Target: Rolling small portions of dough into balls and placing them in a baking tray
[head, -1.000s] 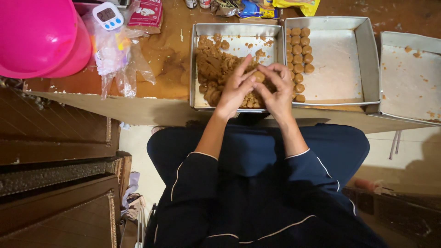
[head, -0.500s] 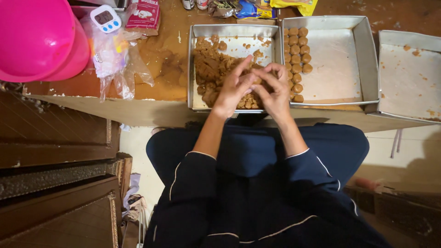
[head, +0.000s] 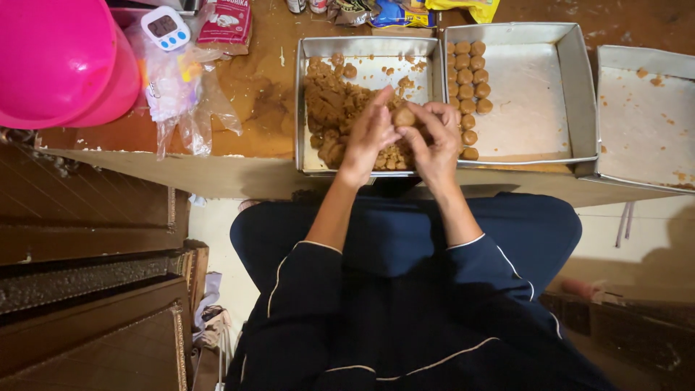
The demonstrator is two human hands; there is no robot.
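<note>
Closest to me are my own dark blue sleeves and lap, and beyond them my two hands meet over the front edge of the bench. My left hand (head: 371, 130) is curled with the fingers drawn together, and my right hand (head: 436, 137) faces it, fingers bent inward. Between their fingertips sits a small brown dough ball (head: 403, 116), pinched lightly from both sides and held just above the near metal tray (head: 369, 51).

I judge the ball light and soft, something that dents under any real squeeze and probably a little tacky or crumbly, so it wants a gentle hold around its widest part with the pads, not the nails.

Under the hands, that tray carries a rough mound of loose dough (head: 329, 108) on its left half, with crumbs scattered over the bare metal. The mound looks grainy and would break apart if grabbed hard; a scoop from the edge seems the better way in.

Just right of it, touching side by side, a second tray (head: 565, 80) holds finished balls (head: 469, 76) lined along its left wall. A third tray (head: 644, 116) lies farther right, with only crumbs.

Off to the left are a clear plastic bag (head: 184, 94), a small white timer (head: 165, 27) and a pink bowl (head: 58, 61).
</note>
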